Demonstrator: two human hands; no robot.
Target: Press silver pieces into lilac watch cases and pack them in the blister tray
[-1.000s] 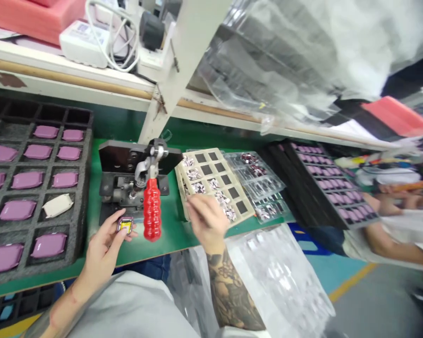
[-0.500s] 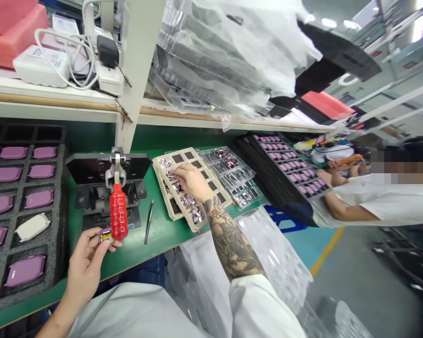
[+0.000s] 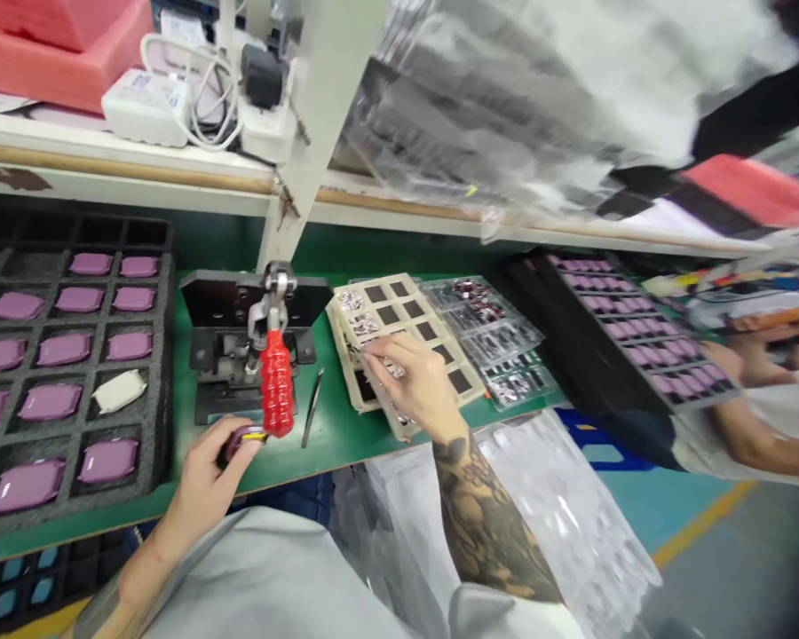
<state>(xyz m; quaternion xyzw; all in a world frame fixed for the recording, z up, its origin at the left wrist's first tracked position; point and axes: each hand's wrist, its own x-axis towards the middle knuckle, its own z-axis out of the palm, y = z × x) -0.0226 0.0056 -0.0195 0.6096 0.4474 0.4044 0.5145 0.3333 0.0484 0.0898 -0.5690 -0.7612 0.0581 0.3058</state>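
Observation:
My left hand (image 3: 214, 470) is closed around a small purple case (image 3: 243, 439) with a yellow strip inside, just below the red handle (image 3: 278, 386) of a black clamp press (image 3: 240, 355). Over the beige compartment tray (image 3: 409, 311), my right hand (image 3: 416, 377) has its thumb and fingertips pinched together; whatever they hold is too small to make out. Small shiny metal parts (image 3: 363, 322) fill the tray's left compartments, and dark squares show in the others. Tweezers (image 3: 312, 408) lie on the green table between the press and the tray.
At left, a black foam tray (image 3: 163, 373) holds purple cases and one white case (image 3: 120, 391). Clear plastic trays (image 3: 489, 333) lie right of the beige tray. Further right are a tray of purple parts (image 3: 639, 328) and another person's arms. A shelf (image 3: 193, 191) crosses above.
The view has shifted, moving the scene mostly rightward at left and centre. My right hand has moved nearer the front of the beige tray. My left hand still holds the purple case.

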